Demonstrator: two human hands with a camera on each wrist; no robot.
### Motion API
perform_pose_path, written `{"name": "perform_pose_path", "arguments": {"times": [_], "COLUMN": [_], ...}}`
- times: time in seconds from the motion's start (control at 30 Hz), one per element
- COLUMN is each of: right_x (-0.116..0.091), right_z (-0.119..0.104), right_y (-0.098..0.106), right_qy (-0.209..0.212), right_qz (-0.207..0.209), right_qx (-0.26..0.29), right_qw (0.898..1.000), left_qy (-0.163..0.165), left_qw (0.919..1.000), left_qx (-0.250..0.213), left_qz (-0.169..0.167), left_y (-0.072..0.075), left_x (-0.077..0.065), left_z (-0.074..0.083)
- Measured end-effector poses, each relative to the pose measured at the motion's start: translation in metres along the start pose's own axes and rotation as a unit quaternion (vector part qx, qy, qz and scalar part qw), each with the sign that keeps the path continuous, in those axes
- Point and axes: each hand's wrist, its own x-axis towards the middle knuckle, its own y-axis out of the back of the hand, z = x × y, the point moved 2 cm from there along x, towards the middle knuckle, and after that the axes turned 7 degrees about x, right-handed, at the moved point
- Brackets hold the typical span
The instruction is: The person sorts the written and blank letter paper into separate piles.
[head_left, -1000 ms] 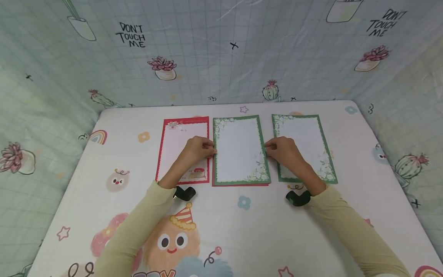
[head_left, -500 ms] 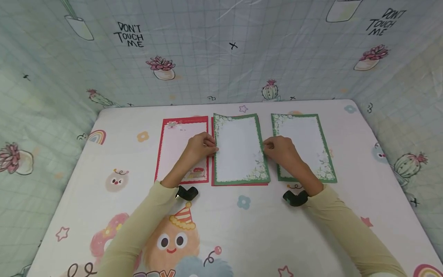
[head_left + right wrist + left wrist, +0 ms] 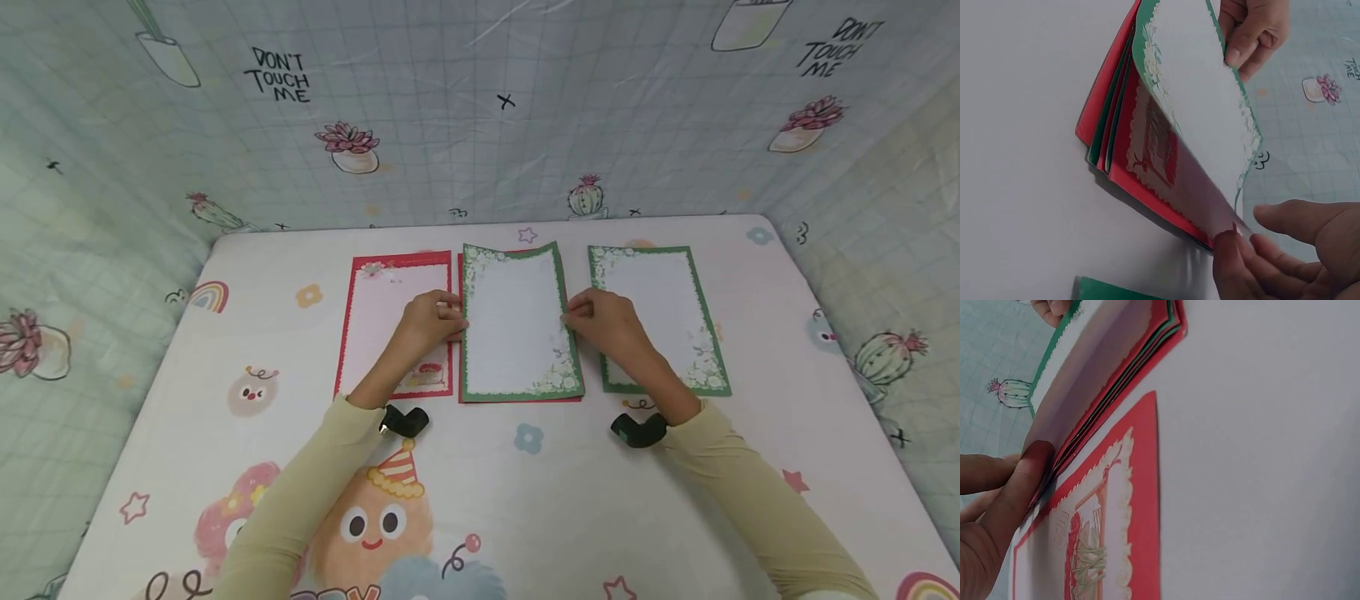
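Observation:
In the head view, a green-bordered sheet of paper [image 3: 516,325] lies at the middle over a stack of red- and green-edged sheets [image 3: 1105,119]. Its upper part bows up off the stack, with the red sheet beneath showing in the right wrist view. My left hand [image 3: 431,323] pinches the sheet's left edge between thumb and fingers. On the opposite side, my right hand [image 3: 611,323] has thumb and fingertips at the right edge, the paper between them. My left forearm crosses a red-bordered sheet [image 3: 397,312].
Another green-bordered sheet [image 3: 660,283] lies to the right, partly under my right hand. All of it rests on a white table [image 3: 540,508] printed with cartoon figures. A patterned cloth [image 3: 450,100] hangs behind. Each wrist wears a dark camera [image 3: 405,421].
The top green-bordered sheet has risen off the stack at its upper end and now bows. My right hand has shifted slightly left with its edge; my left hand stays nearly in place.

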Motion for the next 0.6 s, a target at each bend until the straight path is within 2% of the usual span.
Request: {"name": "perform_pose_path", "arguments": {"times": [0.33, 0.6], "right_x": [0.004, 0.0], "right_z": [0.009, 0.01], "right_y": [0.0, 0.005], "right_qy": [-0.014, -0.011], "right_qz": [0.002, -0.006], "right_qx": [0.055, 0.114], "right_qw": [0.998, 0.993], "left_qy": [0.008, 0.026], "left_qw": [0.9974, 0.994], "left_qx": [-0.071, -0.105], "left_qz": [-0.01, -0.017], "left_y": [0.005, 0.012], "left_x": [-0.003, -0.004], "left_z": [-0.004, -0.003]}}
